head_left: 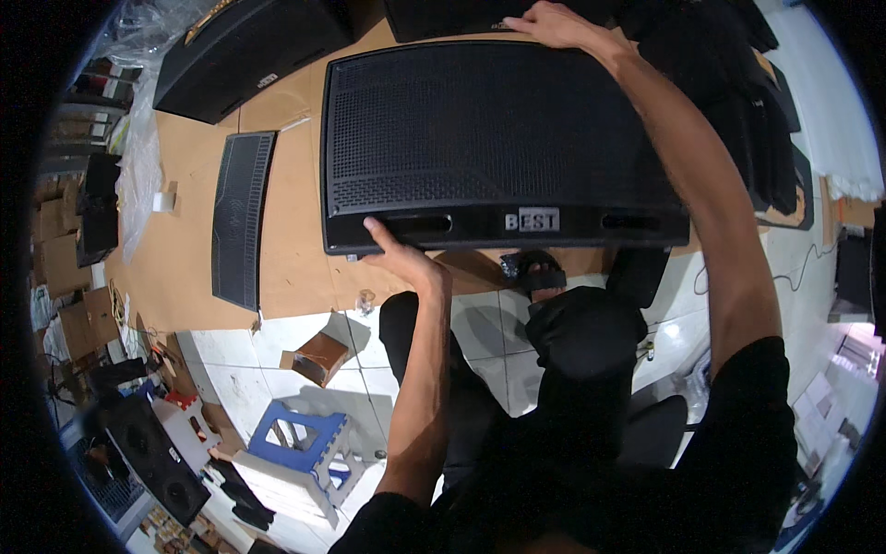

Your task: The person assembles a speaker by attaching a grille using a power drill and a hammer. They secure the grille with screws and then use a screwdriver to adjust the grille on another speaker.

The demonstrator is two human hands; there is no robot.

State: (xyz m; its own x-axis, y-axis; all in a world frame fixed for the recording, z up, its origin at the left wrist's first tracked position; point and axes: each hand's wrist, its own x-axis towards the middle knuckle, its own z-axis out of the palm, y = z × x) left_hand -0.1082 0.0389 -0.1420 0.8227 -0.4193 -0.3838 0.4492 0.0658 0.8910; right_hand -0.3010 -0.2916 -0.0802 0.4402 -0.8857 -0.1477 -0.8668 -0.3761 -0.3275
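Note:
A wide black speaker panel (434,138) with a textured grille face fills the middle of the view. Along its near strip are slots and a pale badge (532,220). My left hand (404,258) grips its near left edge, thumb on the face and the other fingers partly hidden underneath. My right arm reaches across the panel's right side. At the far edge is my right hand (558,26), a finger stretched to the left beside a black cabinet (443,20); whether it bears on the panel is unclear.
Brown cardboard (185,249) covers the work surface. A narrow black grille (243,222) lies left of the panel, beyond it a black speaker cabinet (249,65). On the tiled floor are a small open carton (318,358) and a blue-and-white step stool (295,434). Black pieces are stacked at right.

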